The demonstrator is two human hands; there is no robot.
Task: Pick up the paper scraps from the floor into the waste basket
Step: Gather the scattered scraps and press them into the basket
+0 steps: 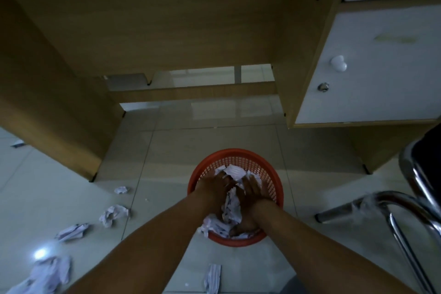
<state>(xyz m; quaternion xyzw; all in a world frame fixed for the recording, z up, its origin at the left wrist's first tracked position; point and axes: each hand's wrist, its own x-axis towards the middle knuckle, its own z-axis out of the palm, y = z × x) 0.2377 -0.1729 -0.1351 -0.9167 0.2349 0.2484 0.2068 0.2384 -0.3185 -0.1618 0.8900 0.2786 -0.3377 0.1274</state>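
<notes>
An orange mesh waste basket (272,179) stands on the tiled floor in front of me, holding crumpled white paper (232,205). Both my hands are down inside it. My left hand (213,190) lies flat on the paper with fingers stretched out. My right hand (251,188) presses on the paper beside it, fingers straight. More crumpled scraps lie on the floor to the left: one (121,190) near the desk leg, one (113,215) closer, one (71,231) further left, a heap (45,274) at the bottom left. Another scrap (213,278) lies between my forearms.
A wooden desk (143,19) stands over the floor ahead, its side panel (47,114) at the left. A white cabinet door (372,67) with a knob is at the right. A chrome chair frame (393,210) stands close on the right.
</notes>
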